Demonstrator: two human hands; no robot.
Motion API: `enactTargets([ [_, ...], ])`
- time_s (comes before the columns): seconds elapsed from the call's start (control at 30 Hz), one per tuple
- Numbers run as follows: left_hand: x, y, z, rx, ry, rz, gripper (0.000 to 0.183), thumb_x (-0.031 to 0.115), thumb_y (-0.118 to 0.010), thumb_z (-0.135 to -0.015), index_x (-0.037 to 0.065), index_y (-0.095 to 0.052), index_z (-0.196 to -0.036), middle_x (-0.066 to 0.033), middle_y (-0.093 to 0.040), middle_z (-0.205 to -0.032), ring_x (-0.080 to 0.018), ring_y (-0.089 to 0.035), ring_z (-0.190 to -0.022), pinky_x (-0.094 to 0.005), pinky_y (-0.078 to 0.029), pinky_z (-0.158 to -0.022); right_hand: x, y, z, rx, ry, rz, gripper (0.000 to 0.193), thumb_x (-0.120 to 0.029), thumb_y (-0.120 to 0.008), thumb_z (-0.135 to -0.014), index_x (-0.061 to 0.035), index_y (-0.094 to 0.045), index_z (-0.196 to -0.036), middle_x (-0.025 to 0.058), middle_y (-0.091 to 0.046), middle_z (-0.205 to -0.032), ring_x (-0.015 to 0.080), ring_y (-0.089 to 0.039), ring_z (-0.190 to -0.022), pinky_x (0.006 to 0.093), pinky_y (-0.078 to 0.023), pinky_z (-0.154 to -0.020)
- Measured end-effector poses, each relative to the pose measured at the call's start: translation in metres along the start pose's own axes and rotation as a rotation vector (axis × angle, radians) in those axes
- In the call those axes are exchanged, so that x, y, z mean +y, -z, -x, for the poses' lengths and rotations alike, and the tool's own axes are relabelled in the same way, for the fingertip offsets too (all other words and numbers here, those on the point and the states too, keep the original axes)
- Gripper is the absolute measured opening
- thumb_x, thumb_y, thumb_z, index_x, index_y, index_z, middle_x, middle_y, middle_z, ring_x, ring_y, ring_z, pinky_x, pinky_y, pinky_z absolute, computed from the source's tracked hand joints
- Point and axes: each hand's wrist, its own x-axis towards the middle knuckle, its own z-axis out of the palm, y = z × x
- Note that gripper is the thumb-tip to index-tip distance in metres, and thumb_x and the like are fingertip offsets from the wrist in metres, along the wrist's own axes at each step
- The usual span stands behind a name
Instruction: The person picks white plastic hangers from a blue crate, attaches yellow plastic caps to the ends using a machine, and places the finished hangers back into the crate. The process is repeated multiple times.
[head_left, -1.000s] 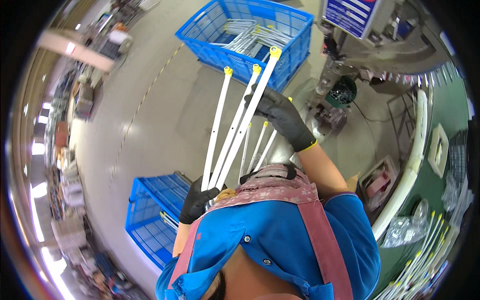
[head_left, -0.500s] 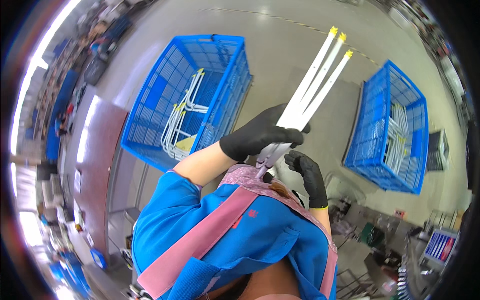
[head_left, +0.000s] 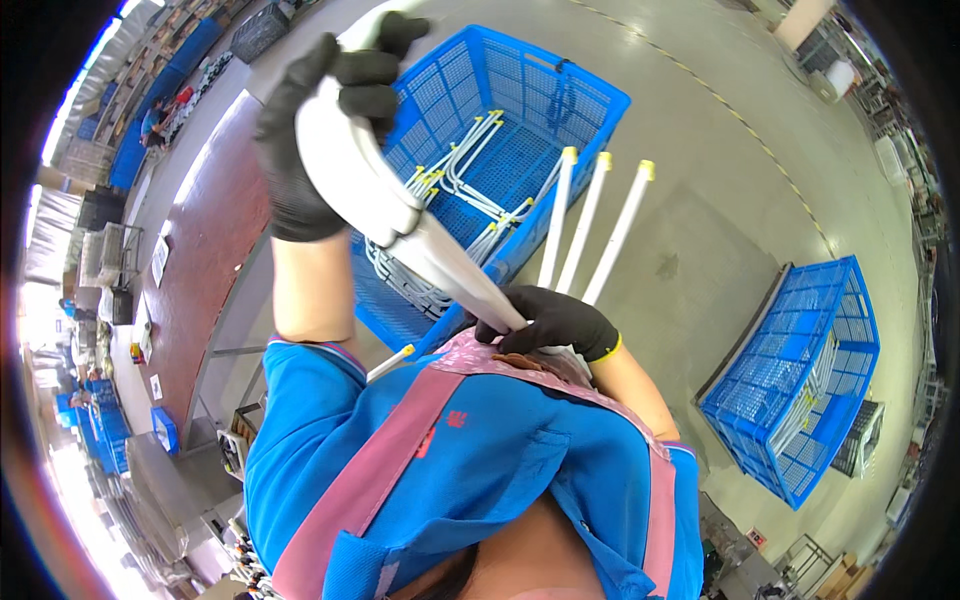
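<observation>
My left hand (head_left: 320, 130), in a black glove, is raised high and grips the bent end of a bundle of white tubes (head_left: 400, 225). The bundle slants down to my right hand (head_left: 550, 320), also black-gloved, which is closed on it close to my chest. From the right hand, three straight white tube ends with yellow caps (head_left: 600, 215) stick out over the floor. Behind the bundle stands a blue plastic crate (head_left: 590, 85) with several bent white tubes lying in it. My blue shirt and pink apron strap fill the lower part of the view.
A second blue crate (head_left: 850, 330) holding white tubes stands on the grey floor at the right. A long dark red bench (head_left: 200, 270) runs along the left. Shelves and small blue bins line the far left edge.
My left hand has risen from my chest to high up, lifting the bent end of the tubes. The view has swung, so the crate with tubes now lies straight ahead.
</observation>
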Motion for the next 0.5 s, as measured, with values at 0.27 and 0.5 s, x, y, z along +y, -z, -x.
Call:
enactTargets([
  [0.27,0.130,0.163,0.089,0.814,-0.298,-0.525,0.027,0.008,-0.053,-0.090,-0.013,-0.050,-0.106,-0.0227,-0.060,-0.097,-0.0269,-0.062,-0.092,-0.0330,-0.056,-0.081,0.065,0.040,-0.106,0.218,-0.189,-0.016,0.030,-0.010,-0.067,-0.078,-0.0042,-0.061,-0.107,0.0014,-0.061,-0.076,0.0098,-0.054,-0.066,0.0263,-0.046,-0.061],
  [0.5,0.162,0.288,0.149,0.973,-0.312,-0.231,0.028,0.008,-0.051,-0.090,-0.015,-0.049,-0.106,-0.0229,-0.060,-0.095,-0.0271,-0.064,-0.083,-0.0329,-0.057,-0.074,0.064,0.059,-0.146,0.162,-0.393,0.187,0.029,-0.019,-0.067,-0.077,-0.0042,-0.060,-0.101,0.0038,-0.061,-0.071,0.0113,-0.060,-0.066,0.0290,-0.049,-0.061],
])
